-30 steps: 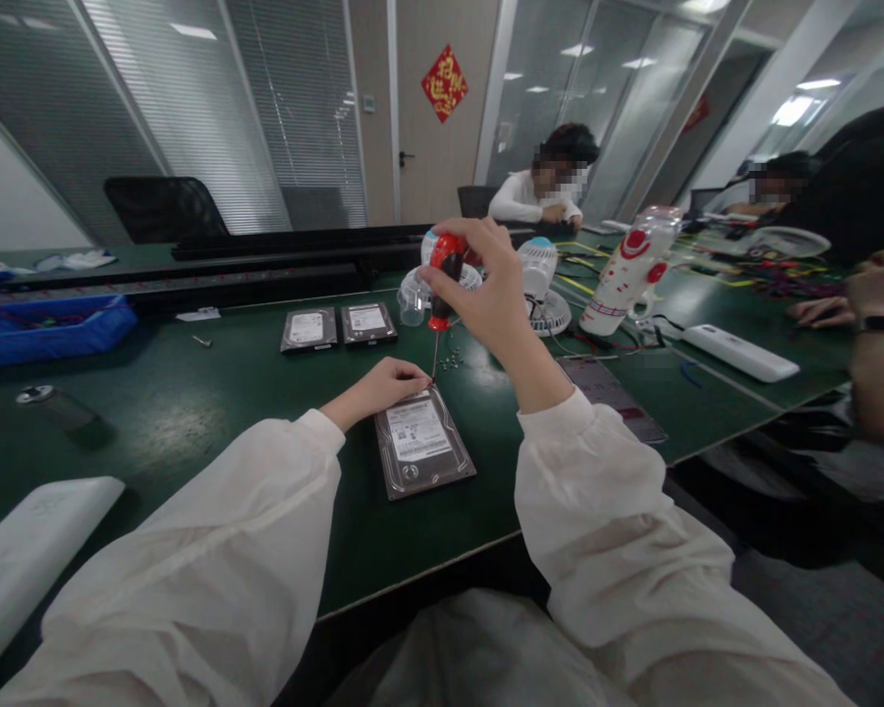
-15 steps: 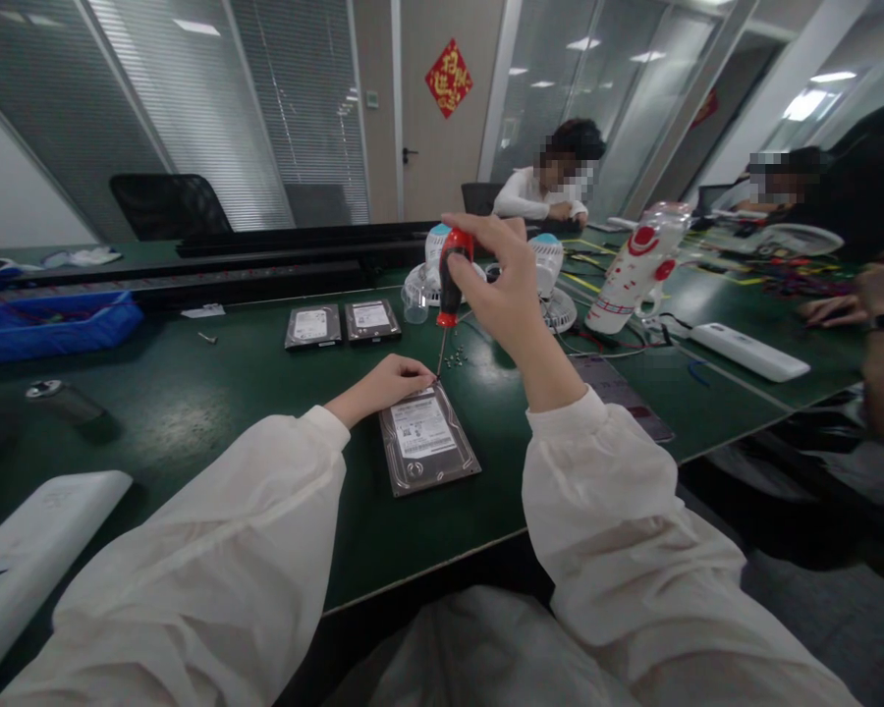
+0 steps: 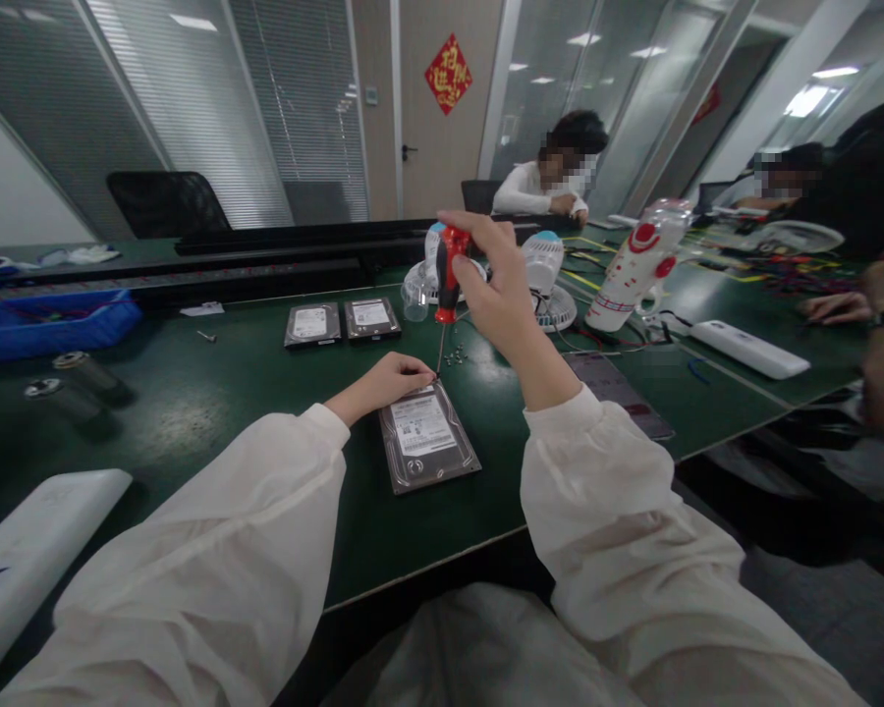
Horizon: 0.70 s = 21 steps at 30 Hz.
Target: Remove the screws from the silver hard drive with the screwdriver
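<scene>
My right hand [image 3: 497, 285] is closed around the red and black handle of a screwdriver [image 3: 448, 285], which stands nearly upright. Its tip meets the far right corner of a hard drive [image 3: 427, 437] lying label up on the green table. Closed at that drive's far edge, my left hand [image 3: 383, 381] has its thumb and fingertips beside the screwdriver tip; whether they also pinch a screw is hidden. Several small screws [image 3: 455, 355] lie scattered just beyond. Farther back, two more hard drives, one on the left [image 3: 312, 324] and one on the right [image 3: 372, 320], rest side by side.
A small clear cup [image 3: 415, 300] and white fans [image 3: 545, 270] stand behind the screws. To the right are a phone [image 3: 619, 393], a red-patterned bottle [image 3: 634, 270] and a white power bank [image 3: 749, 350]. Leftward lie a blue bin [image 3: 51, 329] and metal cylinders [image 3: 88, 373]. Other people sit nearby.
The screwdriver handle and my right hand have shifted slightly left, with the tip still at the drive's corner. Two metal cylinders show on the left where one showed before.
</scene>
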Each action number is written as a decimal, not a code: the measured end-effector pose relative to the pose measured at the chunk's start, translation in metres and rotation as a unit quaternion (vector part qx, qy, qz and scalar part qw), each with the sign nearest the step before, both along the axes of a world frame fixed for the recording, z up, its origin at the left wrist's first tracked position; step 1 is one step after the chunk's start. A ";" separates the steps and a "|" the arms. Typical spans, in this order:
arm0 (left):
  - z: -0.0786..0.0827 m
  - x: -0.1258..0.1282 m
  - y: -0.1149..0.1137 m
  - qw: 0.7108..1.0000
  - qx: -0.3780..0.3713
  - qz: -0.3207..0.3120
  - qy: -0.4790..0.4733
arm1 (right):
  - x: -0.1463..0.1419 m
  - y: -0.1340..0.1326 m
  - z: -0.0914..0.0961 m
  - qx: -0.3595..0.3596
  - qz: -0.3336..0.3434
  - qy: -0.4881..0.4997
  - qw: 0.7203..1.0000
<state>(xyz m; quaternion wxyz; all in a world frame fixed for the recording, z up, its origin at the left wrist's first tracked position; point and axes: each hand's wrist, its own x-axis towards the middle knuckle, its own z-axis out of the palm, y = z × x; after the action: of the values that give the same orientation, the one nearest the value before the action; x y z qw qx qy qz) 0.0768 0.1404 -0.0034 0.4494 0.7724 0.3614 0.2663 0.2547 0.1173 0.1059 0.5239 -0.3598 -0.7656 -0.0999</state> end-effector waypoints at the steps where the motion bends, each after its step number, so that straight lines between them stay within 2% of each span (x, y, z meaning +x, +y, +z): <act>1: 0.000 0.000 0.001 1.000 0.001 0.000 0.001 | 0.000 0.000 -0.001 0.000 0.001 0.001 1.000; 5: -0.003 0.000 0.004 1.000 0.005 0.003 0.001 | 0.000 0.004 -0.002 0.002 0.001 0.012 1.000; 10: -0.007 -0.001 0.006 1.000 0.009 -0.001 0.001 | 0.000 0.007 -0.002 0.000 0.057 0.069 0.996; 14: -0.005 -0.002 0.005 1.000 0.012 -0.005 0.000 | -0.001 0.003 -0.002 -0.024 0.069 0.081 0.994; 21: -0.008 -0.002 0.007 1.000 0.011 -0.005 -0.002 | 0.003 0.006 0.000 0.010 -0.003 0.043 0.999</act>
<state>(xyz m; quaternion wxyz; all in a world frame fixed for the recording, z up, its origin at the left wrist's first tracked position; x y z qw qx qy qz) 0.0751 0.1473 -0.0111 0.4433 0.7782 0.3538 0.2696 0.2581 0.1236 0.1061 0.5593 -0.3609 -0.7404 -0.0939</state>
